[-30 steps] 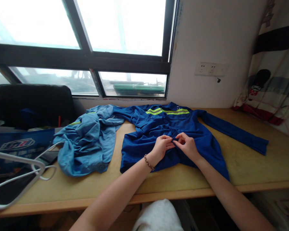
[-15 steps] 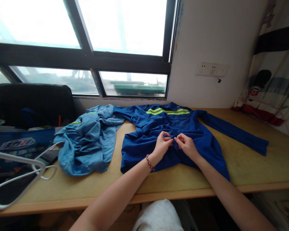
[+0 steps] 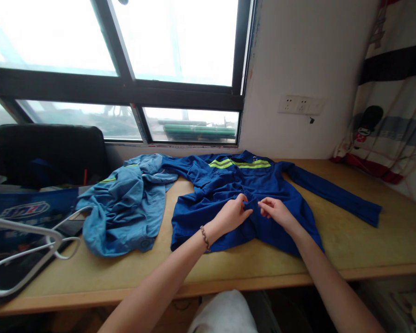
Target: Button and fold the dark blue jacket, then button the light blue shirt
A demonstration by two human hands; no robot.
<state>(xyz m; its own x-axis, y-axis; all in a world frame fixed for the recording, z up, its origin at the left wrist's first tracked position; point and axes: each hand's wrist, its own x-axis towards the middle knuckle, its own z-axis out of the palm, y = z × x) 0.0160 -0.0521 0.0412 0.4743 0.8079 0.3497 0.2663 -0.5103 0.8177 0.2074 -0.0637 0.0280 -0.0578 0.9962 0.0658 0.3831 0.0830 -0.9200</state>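
Note:
A dark blue work jacket [image 3: 284, 208] with yellow-and-grey reflective stripes lies spread on the table, front up, its collar toward the window. Over its lower front, my left hand [image 3: 236, 212] is open, thumb and forefinger apart with nothing between them. Just to the right, my right hand [image 3: 273, 210] has its fingertips drawn together close to the jacket's front edge. Whether they pinch any cloth is too small to make out. A short gap separates the two hands. Beside the jacket on the left lies a crumpled light blue work garment [image 3: 125, 217], touching the dark blue sleeve.
White hangers [image 3: 27, 229] stick out over the table's left end, near a blue printed bag [image 3: 27, 208] and a black chair back [image 3: 52, 150]. The wooden table [image 3: 353, 245] runs below a window. Sockets [image 3: 300, 105] and a patterned curtain [image 3: 384, 111] are at the right.
My hands were together, pinching the jacket's front. Now they have parted: the left fingers have opened and dropped slightly, and the right hand has shifted a little right.

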